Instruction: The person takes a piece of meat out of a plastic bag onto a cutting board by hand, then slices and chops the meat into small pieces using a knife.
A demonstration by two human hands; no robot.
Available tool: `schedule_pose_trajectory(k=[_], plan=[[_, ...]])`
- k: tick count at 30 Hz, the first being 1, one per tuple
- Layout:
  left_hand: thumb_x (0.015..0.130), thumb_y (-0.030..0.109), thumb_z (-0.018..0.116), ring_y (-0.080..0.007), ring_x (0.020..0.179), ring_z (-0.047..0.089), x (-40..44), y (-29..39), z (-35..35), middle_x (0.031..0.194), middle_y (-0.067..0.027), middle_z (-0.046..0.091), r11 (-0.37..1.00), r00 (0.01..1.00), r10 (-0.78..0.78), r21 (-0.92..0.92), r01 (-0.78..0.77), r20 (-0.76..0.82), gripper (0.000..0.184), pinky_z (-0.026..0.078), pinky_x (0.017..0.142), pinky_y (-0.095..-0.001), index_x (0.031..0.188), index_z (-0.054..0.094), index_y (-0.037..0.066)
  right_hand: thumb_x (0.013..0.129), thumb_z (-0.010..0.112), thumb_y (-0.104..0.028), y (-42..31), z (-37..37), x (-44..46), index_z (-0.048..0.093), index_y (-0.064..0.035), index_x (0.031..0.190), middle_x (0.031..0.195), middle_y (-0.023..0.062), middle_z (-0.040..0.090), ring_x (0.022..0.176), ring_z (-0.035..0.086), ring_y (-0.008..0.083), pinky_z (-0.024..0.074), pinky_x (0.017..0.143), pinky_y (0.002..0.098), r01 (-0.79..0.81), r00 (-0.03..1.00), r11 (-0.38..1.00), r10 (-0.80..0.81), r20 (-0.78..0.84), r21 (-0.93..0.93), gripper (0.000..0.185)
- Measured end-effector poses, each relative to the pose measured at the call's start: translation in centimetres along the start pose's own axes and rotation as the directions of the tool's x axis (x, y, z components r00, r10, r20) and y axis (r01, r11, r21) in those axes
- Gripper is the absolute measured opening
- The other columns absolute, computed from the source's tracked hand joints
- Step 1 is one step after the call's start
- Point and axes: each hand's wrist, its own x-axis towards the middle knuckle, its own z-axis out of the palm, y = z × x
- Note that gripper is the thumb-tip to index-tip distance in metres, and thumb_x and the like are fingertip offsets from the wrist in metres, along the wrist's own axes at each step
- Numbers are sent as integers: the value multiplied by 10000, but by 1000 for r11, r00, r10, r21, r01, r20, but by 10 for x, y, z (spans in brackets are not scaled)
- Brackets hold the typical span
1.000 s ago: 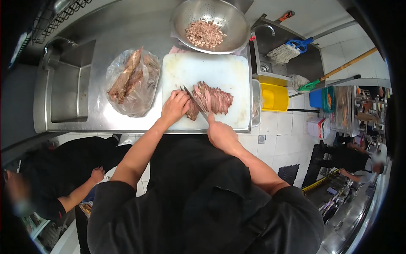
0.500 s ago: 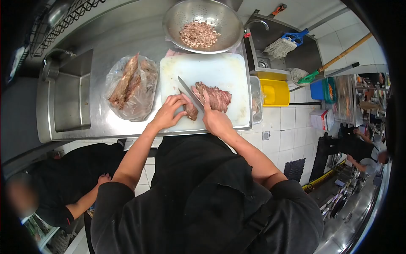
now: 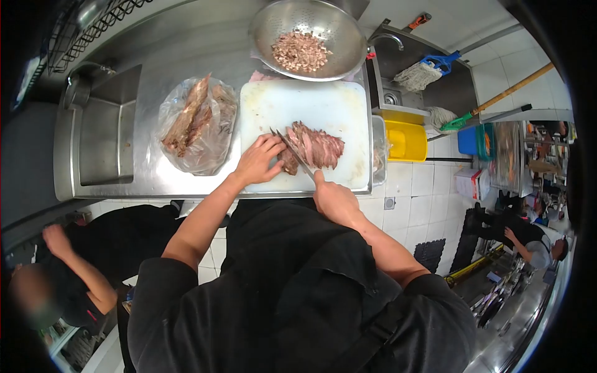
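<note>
My right hand (image 3: 334, 198) grips a kitchen knife (image 3: 301, 158), its blade slanting up and left over the white cutting board (image 3: 339, 99). The fingers of my left hand (image 3: 259, 160) are curled onto a brown piece of cooked meat (image 3: 288, 163), pressing it to the board along the left side of the blade. Right of the blade lies a pile of sliced meat (image 3: 322, 148), pink inside with darker edges. My left fingers partly cover the piece they hold.
A steel colander (image 3: 345, 40) of diced meat stands behind the board. A plastic bag with large meat pieces (image 3: 198, 127) lies left, beside a sink (image 3: 107, 140). A clear container (image 3: 379, 146) and yellow bucket (image 3: 407, 140) are right. A co-worker (image 3: 93, 261) is at lower left.
My right hand has drawn the knife back toward me and slightly right. My left hand stays on the meat, its fingers closer to the blade. The co-worker at left has raised a hand.
</note>
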Motion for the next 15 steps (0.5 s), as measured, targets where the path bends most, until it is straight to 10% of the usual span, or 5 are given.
schedule_pose_trajectory(k=[15], plan=[[833, 213, 714, -381, 1236, 493, -2, 1, 3, 1293, -132, 571, 999, 999, -13, -39, 11, -52, 439, 477, 1029, -461, 1231, 608, 60, 926, 486, -106, 0, 18, 24, 460, 26, 1139, 821, 289, 698, 791, 694, 489, 538, 738, 602, 5, 995, 999, -2, -96, 39, 252]])
